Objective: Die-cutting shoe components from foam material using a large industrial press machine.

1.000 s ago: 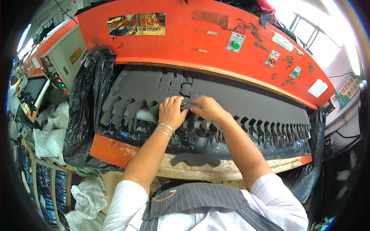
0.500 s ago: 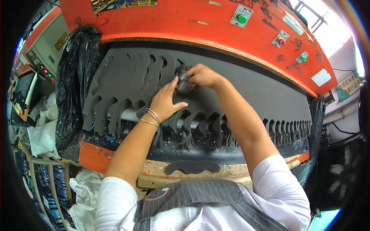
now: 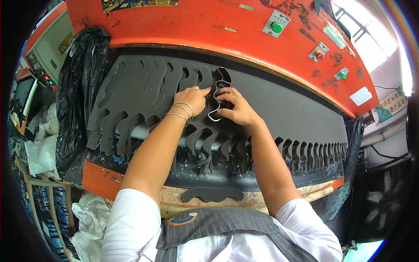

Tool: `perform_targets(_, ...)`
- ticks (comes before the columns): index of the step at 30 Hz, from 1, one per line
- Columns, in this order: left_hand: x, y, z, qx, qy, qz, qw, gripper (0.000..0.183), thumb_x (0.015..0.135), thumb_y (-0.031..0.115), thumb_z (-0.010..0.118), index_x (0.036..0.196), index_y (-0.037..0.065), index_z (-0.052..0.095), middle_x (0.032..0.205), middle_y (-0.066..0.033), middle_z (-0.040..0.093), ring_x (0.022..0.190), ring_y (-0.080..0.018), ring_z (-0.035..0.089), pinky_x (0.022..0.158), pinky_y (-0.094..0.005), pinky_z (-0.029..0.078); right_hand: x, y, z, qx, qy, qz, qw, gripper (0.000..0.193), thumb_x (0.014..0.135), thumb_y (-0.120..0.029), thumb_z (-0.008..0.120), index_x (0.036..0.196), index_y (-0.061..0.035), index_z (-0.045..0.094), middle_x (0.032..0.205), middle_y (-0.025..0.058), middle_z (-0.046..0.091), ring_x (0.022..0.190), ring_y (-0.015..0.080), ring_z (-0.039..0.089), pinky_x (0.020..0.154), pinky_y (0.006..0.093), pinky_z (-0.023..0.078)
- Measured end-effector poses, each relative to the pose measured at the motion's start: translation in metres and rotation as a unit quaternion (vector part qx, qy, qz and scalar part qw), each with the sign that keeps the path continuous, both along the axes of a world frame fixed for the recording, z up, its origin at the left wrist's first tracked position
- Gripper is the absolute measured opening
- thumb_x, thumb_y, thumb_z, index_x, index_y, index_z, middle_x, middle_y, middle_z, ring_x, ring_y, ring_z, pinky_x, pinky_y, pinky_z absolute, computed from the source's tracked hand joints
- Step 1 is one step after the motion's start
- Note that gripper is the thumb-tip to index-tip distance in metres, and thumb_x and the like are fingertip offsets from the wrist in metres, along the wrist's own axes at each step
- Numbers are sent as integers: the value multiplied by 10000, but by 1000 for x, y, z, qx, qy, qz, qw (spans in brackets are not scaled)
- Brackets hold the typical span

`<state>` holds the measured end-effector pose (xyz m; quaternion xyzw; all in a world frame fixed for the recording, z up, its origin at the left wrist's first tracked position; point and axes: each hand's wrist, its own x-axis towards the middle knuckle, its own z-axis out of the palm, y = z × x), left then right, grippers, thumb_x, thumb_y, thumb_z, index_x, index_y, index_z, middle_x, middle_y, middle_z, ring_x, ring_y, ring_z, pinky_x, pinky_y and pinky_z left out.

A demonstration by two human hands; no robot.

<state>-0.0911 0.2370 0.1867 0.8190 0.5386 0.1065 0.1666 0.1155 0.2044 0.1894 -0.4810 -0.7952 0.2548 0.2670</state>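
Observation:
A wavy metal cutting die point(image 3: 217, 102), with a thin bright edge, lies on the dark grey foam sheet point(image 3: 279, 98). My right hand point(image 3: 237, 107) grips it from the right side, fingers bent over its edge. To its left, my left hand point(image 3: 192, 99) rests on the foam with the index finger stretched toward the die's edge; whether that finger touches it, I cannot tell. Wavy cut foam pieces point(image 3: 167, 85) lie side by side left of the die. Along the front edge, scalloped foam ends point(image 3: 209, 146) hang down.
Behind the sheet stands an orange machine beam point(image 3: 209, 28) with a green button point(image 3: 276, 27) and a red button point(image 3: 319, 55). A loose wavy foam piece point(image 3: 212, 194) lies on the wooden front ledge point(image 3: 257, 198). Black plastic point(image 3: 80, 96) hangs at the left.
The die, blurred between my hands before, now sits flat and sharp on the sheet. My right hand has moved down onto its right side; my left index finger now points at it.

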Motion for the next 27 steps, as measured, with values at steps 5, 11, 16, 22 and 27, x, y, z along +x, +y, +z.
perform_targets(5, -3, 0, 0, 12, 15, 8, 1000, 446, 920, 199, 444, 1332, 343, 539, 1109, -87, 595, 1096, -264, 575, 912, -415, 476, -33, -37, -4, 50, -121, -106, 986, 991, 536, -507, 870, 1332, -65, 479, 1460, 346, 271, 1330, 509, 300, 1094, 511, 291)
perform_targets(11, -1, -10, -3, 31, 12, 13, 999, 448, 910, 180, 455, 1323, 322, 554, 1078, -78, 589, 1090, -249, 560, 899, -397, 487, -35, -41, -2, 71, -126, -115, 983, 931, 541, -491, 866, 1281, -42, 523, 1427, 360, 313, 1273, 512, 376, 1077, 502, 323)
perform_targets(16, 0, -12, 6, 43, 17, 27, 999, 445, 905, 169, 453, 1314, 302, 566, 1078, -78, 589, 1078, -249, 562, 884, -395, 499, -39, -42, 1, 111, -133, -110, 979, 879, 574, -481, 842, 1262, -32, 533, 1384, 374, 364, 1263, 492, 403, 1075, 486, 322)
perform_targets(22, 10, -6, 23, 16, 54, 50, 997, 451, 904, 175, 432, 1319, 299, 559, 1125, -84, 583, 1100, -254, 546, 924, -396, 480, -30, -41, 3, 121, -129, -104, 979, 887, 641, -477, 808, 1325, -31, 463, 1385, 376, 359, 1319, 466, 356, 1102, 485, 275)
perform_targets(27, 9, -7, 49, 72, -163, 50, 983, 323, 861, 150, 567, 1146, 26, 657, 929, -157, 614, 890, -302, 606, 852, -357, 473, 49, -66, 35, 196, -22, -104, 975, 976, 651, -499, 815, 1408, -54, 388, 1454, 296, 316, 1352, 436, 325, 1107, 507, 270)
